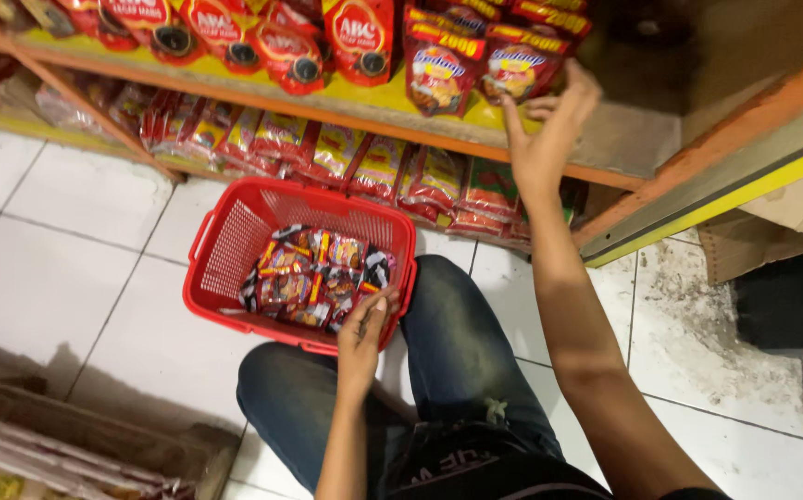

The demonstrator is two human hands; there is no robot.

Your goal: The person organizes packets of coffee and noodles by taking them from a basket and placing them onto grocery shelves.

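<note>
A red plastic basket (pixel 225 250) stands on the white tiled floor in front of my knees, filled with several red, black and yellow snack packets (pixel 313 278). My left hand (pixel 361 333) reaches over the basket's near rim, fingers on a packet at the pile's edge; whether it grips one I cannot tell. My right hand (pixel 547 130) is raised to the upper shelf (pixel 346 109), fingers spread, touching the red and yellow pouches (pixel 512 69) that stand there. It holds nothing.
The yellow shelf carries rows of red pouches (pixel 262 42). More red packets (pixel 327 157) lie on the lower shelf behind the basket. A cardboard box (pixel 77 435) sits at the lower left. Torn cardboard (pixel 771 222) lies at the right beside an orange and yellow shelf edge.
</note>
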